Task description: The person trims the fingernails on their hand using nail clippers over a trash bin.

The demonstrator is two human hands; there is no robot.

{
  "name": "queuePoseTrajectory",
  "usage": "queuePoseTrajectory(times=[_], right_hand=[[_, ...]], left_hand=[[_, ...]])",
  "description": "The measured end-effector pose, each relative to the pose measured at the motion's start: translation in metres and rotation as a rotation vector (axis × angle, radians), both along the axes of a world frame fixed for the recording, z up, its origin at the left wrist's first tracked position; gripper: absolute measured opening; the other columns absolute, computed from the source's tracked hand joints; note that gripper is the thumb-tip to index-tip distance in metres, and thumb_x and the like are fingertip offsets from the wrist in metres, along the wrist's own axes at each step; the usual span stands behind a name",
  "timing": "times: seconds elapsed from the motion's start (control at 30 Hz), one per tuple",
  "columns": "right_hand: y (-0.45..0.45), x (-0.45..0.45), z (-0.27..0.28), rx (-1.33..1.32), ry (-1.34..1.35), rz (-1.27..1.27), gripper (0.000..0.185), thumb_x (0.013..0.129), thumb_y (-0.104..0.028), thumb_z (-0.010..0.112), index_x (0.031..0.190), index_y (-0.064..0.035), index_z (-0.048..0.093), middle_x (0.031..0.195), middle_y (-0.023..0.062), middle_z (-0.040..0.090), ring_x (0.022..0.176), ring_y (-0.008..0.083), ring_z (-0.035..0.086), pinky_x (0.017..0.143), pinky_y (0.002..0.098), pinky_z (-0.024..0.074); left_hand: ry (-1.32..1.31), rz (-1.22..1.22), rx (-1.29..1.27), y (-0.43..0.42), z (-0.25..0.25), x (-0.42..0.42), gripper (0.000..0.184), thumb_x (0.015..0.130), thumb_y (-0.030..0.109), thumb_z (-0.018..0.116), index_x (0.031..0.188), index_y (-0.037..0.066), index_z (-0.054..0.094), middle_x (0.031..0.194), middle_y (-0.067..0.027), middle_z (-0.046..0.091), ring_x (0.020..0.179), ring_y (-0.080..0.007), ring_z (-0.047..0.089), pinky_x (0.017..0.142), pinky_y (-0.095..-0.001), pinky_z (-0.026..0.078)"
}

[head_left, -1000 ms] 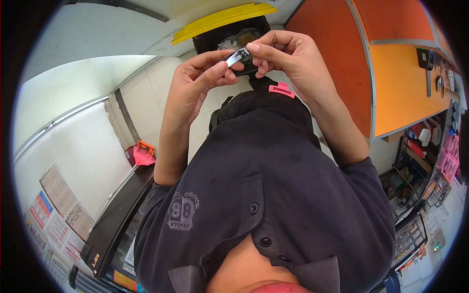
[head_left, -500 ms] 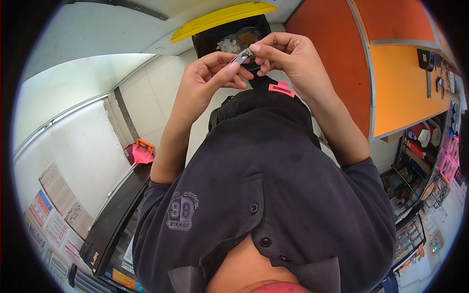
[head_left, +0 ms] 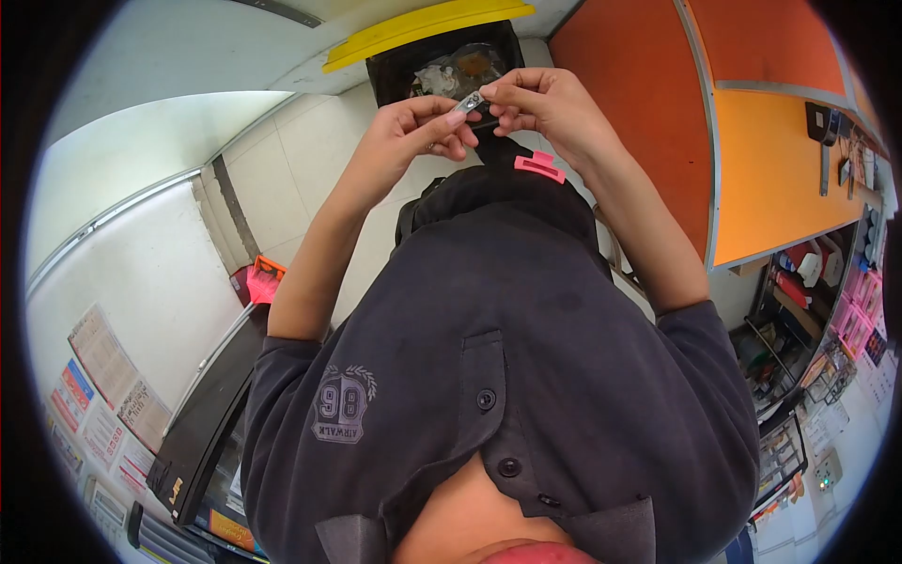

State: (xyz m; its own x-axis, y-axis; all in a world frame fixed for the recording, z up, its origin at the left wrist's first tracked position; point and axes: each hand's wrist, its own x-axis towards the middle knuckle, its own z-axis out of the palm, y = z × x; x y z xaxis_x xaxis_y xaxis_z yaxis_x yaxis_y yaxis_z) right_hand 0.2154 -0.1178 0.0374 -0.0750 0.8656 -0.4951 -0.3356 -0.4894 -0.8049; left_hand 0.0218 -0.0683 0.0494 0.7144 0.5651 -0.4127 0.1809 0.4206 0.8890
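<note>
A small silver nail clipper (head_left: 469, 101) is held between the thumb and fingers of my left hand (head_left: 418, 130), tilted up to the right. My right hand (head_left: 550, 105) is closed in a pinch, with thumb and index fingertips at the clipper's upper right end and the other fingers curled. Whether those fingertips grip the metal firmly or only touch it is hard to see. Both hands are raised out in front of my body, over the near edge of a black bin (head_left: 399, 75). A pink rectangular hair clip (head_left: 540, 167) sits on the dark cloth below my right hand.
Crumpled waste lies inside the bin, with a yellow strip (head_left: 427, 33) behind it. An orange cabinet (head_left: 639, 103) stands on the right, beside cluttered shelves (head_left: 794, 310). On the left are a black unit (head_left: 211, 423), a pink duster (head_left: 263, 285) and papers on a white wall.
Both hands stay together at the clipper, which has shifted and turned slightly. My left arm has moved a little to the left, and the view has tilted slightly.
</note>
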Motion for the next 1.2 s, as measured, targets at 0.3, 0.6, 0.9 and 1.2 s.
queuePoseTrajectory(times=[0.3,0.6,0.9,1.2], right_hand=[[0.048,0.006,-0.097,-0.085,0.019,0.068,0.019,0.081,-0.015,0.064,0.088,0.0018,0.061,0.076,0.0039,0.059,0.064,0.0081,0.057,0.066,0.0222,0.0527],[0.085,0.001,-0.172,-0.112,0.051,0.033,0.018,0.078,-0.008,0.065,0.088,0.0069,0.061,0.077,0.0093,0.061,0.067,0.0148,0.061,0.067,0.0281,0.0557],[0.096,-0.002,-0.185,-0.115,0.090,0.020,0.020,0.078,-0.009,0.066,0.088,0.0071,0.061,0.078,0.0097,0.062,0.067,0.0151,0.061,0.069,0.0285,0.0554],[0.077,0.004,-0.179,-0.081,0.279,-0.142,0.021,0.082,-0.012,0.061,0.094,0.0061,0.061,0.078,0.0069,0.062,0.068,0.0132,0.061,0.071,0.0274,0.0547]], left_hand=[[0.025,-0.142,0.001,0.056,-0.092,-0.001,0.027,0.090,0.027,0.049,0.098,0.002,0.058,0.081,-0.0021,0.060,0.069,-0.0067,0.054,0.068,-0.0203,0.044],[0.012,-0.135,-0.063,0.093,-0.165,-0.007,0.024,0.089,0.026,0.052,0.094,0.003,0.058,0.080,-0.0011,0.059,0.068,-0.0065,0.051,0.068,-0.0218,0.044],[0.036,-0.121,-0.035,0.103,-0.174,-0.010,0.024,0.089,0.027,0.052,0.092,0.004,0.059,0.080,0.0004,0.058,0.069,-0.0056,0.050,0.070,-0.0206,0.042],[0.566,-0.171,0.872,0.083,-0.189,-0.022,0.029,0.082,0.028,0.059,0.093,0.001,0.058,0.070,-0.0109,0.061,0.060,-0.0185,0.057,0.057,-0.0304,0.045]])
